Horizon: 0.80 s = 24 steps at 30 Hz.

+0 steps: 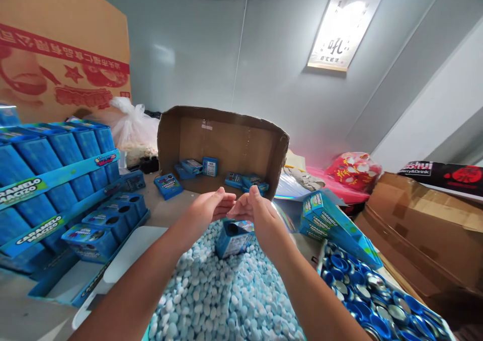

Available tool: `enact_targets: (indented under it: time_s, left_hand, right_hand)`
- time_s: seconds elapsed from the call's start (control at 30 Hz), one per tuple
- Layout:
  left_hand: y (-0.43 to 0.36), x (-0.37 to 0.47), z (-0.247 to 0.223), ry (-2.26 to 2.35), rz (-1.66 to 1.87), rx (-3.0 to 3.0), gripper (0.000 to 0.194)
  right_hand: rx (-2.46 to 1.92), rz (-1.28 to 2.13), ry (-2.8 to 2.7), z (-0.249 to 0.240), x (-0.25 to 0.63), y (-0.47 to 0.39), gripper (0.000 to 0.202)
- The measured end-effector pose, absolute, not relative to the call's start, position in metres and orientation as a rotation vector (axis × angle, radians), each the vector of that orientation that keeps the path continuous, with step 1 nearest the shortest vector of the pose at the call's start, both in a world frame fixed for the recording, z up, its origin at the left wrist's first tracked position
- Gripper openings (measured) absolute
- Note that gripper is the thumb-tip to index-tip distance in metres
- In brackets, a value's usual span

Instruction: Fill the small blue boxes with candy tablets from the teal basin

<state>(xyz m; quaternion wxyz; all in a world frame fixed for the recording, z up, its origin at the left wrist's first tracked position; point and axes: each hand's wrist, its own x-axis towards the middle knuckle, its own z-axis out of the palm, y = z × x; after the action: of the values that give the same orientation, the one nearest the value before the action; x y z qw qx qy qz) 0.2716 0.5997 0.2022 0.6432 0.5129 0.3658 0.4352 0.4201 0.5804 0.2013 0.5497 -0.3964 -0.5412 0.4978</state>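
My left hand (211, 205) and my right hand (256, 207) meet in the middle, cupped together with thumbs up and fingers curled inward. What lies between the palms, if anything, is hidden from me. Directly under them a small blue box (234, 241) with a dark round opening on top stands slightly tilted, partly sunk in the candies. Pale blue and white pebble-shaped candies (226, 301) fill a wide container below my forearms.
Blue display trays of boxes (56, 190) stand at left. An open cardboard carton (222, 140) with several small blue boxes lies behind. To the right are a blue display box (335, 225), a tray of blue and silver caps (373, 301) and a brown carton (426, 230).
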Motion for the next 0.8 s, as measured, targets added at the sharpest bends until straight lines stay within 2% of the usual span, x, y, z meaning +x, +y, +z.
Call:
enact_targets:
  time_s: [0.13,0.3,0.4,0.57,0.63,0.77,0.8]
  left_hand:
    - [0.601,0.271,0.202,0.861,0.979,1.182,0.053]
    - [0.606,0.273,0.198,0.937,0.987,1.164,0.043]
    - [0.608,0.275,0.195,0.982,0.956,1.195,0.031]
    - [0.609,0.276,0.193,1.002,0.893,1.288,0.023]
    - [0.610,0.276,0.193,1.006,0.889,1.323,0.024]
    - [0.611,0.275,0.192,0.935,0.853,1.395,0.027]
    - [0.612,0.274,0.192,0.936,0.854,1.385,0.028]
  right_hand:
    - [-0.930,1.171,-1.355,0.201,0.420,0.580,0.069]
    - [-1.172,0.762,-1.496,0.196,0.445,0.588,0.052]
    - [-1.334,0.665,-1.648,0.192,0.458,0.590,0.043]
    - [-1.418,0.566,-1.841,0.192,0.453,0.581,0.045]
    - [-1.382,0.629,-1.853,0.195,0.446,0.579,0.043]
    - [-1.187,0.968,-1.624,0.201,0.443,0.580,0.017]
    - [-1.159,0.982,-1.559,0.202,0.445,0.579,0.018]
